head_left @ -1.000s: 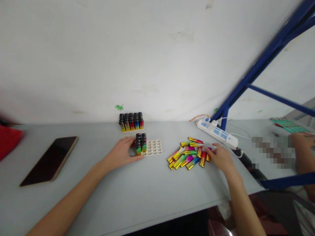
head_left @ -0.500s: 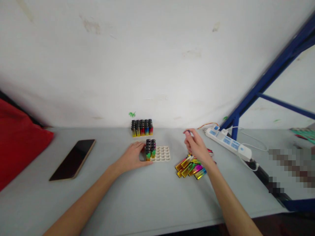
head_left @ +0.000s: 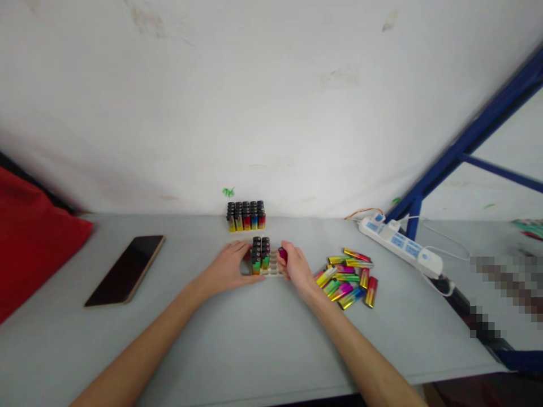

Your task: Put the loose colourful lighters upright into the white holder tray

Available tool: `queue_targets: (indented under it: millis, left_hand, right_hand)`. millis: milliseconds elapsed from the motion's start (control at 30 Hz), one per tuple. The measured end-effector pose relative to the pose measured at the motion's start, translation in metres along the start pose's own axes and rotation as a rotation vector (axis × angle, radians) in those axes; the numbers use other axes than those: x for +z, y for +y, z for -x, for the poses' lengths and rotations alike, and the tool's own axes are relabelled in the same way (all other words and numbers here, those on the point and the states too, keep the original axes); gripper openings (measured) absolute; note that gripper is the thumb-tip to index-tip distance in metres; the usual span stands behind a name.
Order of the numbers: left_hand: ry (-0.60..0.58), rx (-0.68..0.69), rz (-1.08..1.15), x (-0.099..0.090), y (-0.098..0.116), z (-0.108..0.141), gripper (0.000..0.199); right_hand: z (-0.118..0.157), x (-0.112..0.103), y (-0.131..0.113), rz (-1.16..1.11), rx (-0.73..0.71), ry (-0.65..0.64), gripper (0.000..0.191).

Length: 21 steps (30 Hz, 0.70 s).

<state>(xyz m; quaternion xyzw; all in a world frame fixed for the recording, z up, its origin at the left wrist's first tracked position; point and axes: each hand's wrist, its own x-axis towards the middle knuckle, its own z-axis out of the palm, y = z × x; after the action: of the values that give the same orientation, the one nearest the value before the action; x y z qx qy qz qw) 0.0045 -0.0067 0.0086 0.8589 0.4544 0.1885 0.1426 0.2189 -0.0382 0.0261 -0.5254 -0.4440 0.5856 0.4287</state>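
A small white tray (head_left: 274, 271) with round cells lies in front of me, partly covered by my right hand. My left hand (head_left: 227, 268) grips its left side, thumb along the front and fingers at the back. Two rows of upright, shiny cylinders (head_left: 257, 265) that look like batteries, dark on top and green and gold below, fill its left part. My right hand (head_left: 296, 270) pinches a purple battery-like cylinder (head_left: 282, 254) over the tray's right part. A loose heap of metallic red, gold, green, purple and blue cylinders (head_left: 345, 277) lies right of that hand.
Behind the tray, near the wall, stands a filled block of similar cylinders (head_left: 246, 217). A dark phone or tablet (head_left: 127, 271) lies on the left, beside a red cloth (head_left: 38, 249). On the right are a white power strip (head_left: 399, 246) with cables and a blue metal frame (head_left: 441, 169).
My right hand has moved left from above the heap to the tray, carrying the purple cylinder and uncovering the heap. My left hand stays on the tray. The view has shifted slightly.
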Motion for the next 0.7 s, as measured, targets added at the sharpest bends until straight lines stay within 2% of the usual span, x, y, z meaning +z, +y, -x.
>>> queue_targets:
  millis: [167, 267, 367, 500, 700]
  left_hand:
    - [-0.008, -0.008, 0.015, -0.001, -0.001, 0.001, 0.053]
    - [-0.005, -0.004, 0.019, -0.001, -0.001, 0.001, 0.054]
    - [-0.001, -0.001, 0.017, -0.001, -0.001, 0.001, 0.054]
    - [-0.006, 0.0, 0.02, -0.002, 0.0, 0.0, 0.053]
    - [-0.004, 0.005, 0.031, -0.001, 0.001, 0.001, 0.054]
  right_hand:
    - [-0.004, -0.001, 0.004, 0.034, -0.056, 0.022, 0.049]
    - [-0.007, -0.002, 0.007, 0.074, -0.053, 0.038, 0.054]
    - [-0.006, -0.006, 0.006, 0.131, -0.114, 0.047, 0.065]
    - [0.003, -0.018, 0.003, 0.298, -0.326, 0.058, 0.066]
    - [0.014, -0.03, 0.001, 0.565, -0.696, 0.039, 0.041]
